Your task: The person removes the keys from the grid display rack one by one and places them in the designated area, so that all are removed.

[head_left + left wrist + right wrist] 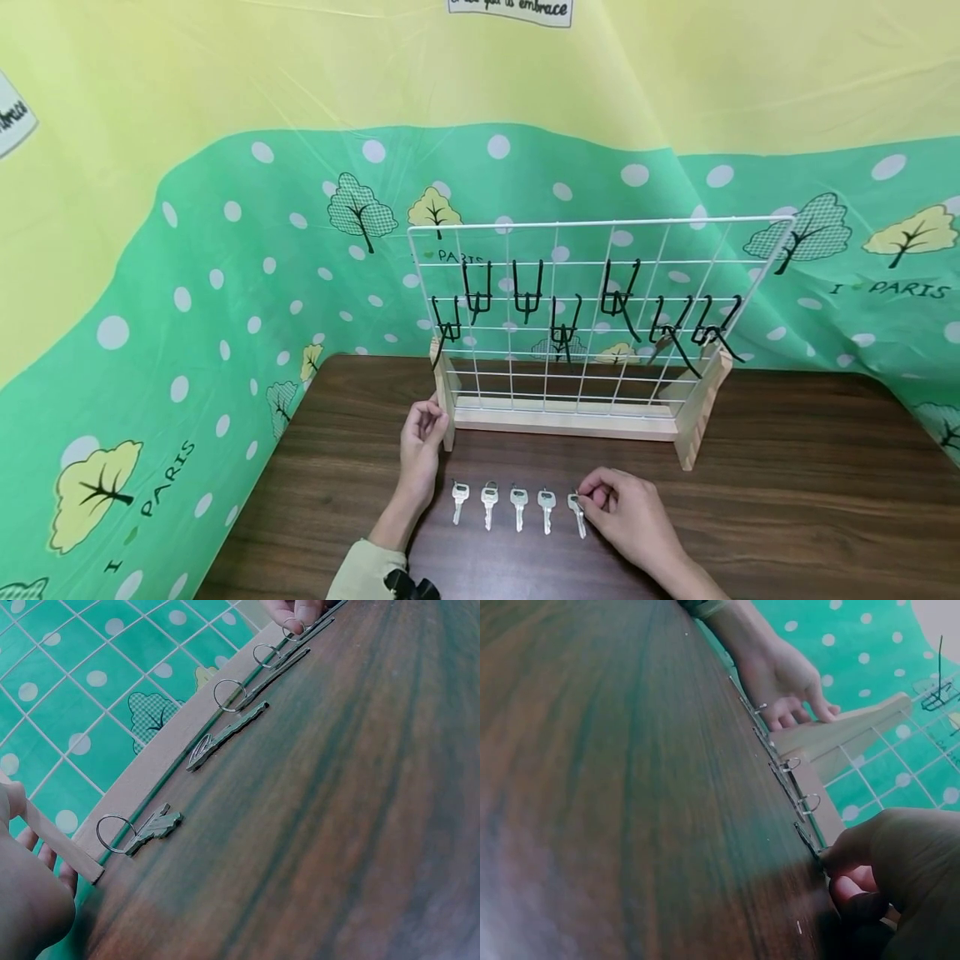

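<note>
Several silver keys with split rings lie in a row on the brown table, among them the leftmost key (460, 502) and a middle key (519, 508). At the row's right end, my right hand (630, 512) pinches the rightmost key (577, 515) near its ring between thumb and fingers. Behind the keys stands a white wire grid rack (566, 400) on wooden legs. My left hand (422, 442) holds its left wooden leg (447, 417); in the right wrist view the thumb lies against that leg (840, 731).
Several black hooks hang on the grid, such as one at upper left (527, 292) and one at far right (712, 321). The right wooden leg (705, 408) stands beyond my right hand. A green and yellow printed cloth (225, 275) surrounds the dark wood table (810, 483).
</note>
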### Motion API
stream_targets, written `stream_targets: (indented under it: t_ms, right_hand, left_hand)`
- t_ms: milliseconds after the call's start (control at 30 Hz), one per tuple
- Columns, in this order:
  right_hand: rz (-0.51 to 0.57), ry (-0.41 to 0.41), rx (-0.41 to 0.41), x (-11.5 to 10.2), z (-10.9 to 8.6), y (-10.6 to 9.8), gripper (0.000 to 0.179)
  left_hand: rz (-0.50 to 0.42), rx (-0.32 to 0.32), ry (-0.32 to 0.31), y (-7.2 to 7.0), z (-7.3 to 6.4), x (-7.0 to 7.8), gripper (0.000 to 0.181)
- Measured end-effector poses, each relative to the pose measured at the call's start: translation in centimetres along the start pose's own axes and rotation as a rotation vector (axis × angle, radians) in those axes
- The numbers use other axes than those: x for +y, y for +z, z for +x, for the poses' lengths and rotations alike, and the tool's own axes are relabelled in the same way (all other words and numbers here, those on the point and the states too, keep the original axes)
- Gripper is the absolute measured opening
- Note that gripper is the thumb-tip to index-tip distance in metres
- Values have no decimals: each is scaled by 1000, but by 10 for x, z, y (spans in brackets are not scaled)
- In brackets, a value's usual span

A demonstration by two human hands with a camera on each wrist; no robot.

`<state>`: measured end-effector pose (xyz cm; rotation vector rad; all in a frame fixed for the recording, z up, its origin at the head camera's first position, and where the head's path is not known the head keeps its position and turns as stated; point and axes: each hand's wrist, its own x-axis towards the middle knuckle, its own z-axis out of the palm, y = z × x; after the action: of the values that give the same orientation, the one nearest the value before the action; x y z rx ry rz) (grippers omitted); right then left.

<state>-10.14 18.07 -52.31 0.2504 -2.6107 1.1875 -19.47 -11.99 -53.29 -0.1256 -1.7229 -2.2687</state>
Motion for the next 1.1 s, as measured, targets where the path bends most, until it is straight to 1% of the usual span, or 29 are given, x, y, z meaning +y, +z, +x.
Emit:
stream_targets:
  t_ms: [67, 167, 267, 367, 467, 567, 700, 933, 1100]
  right_hand:
    - [-5, 3, -5, 0, 0, 0, 17]
    - [-17, 2, -8, 0, 0, 0, 18]
    - [-17, 2, -2, 0, 0, 0, 26]
    - [17, 19, 7, 0, 1, 0, 34]
    - [64, 42, 11, 2, 2, -2, 35]
    - [103, 74, 5, 2, 5, -5, 32]
    - [129, 119, 11, -4, 9, -11, 27]
    - [178, 112, 83, -13, 18, -26, 14]
    - [227, 137, 143, -20, 25, -37, 4]
  left_hand:
    - [-2, -7, 6, 0, 0, -1, 25]
    - [-5, -13, 16, -1, 1, -1, 24]
    - [-5, -13, 19, -1, 1, -1, 25]
    - [-7, -10, 13, -1, 1, -1, 27]
    - [-4, -4, 5, -1, 0, -2, 26]
    - [1, -2, 4, -1, 0, -2, 24]
    - [9, -6, 12, 0, 0, -2, 25]
    - [26, 0, -6, -1, 0, -2, 23]
    - [20, 0, -4, -1, 0, -2, 24]
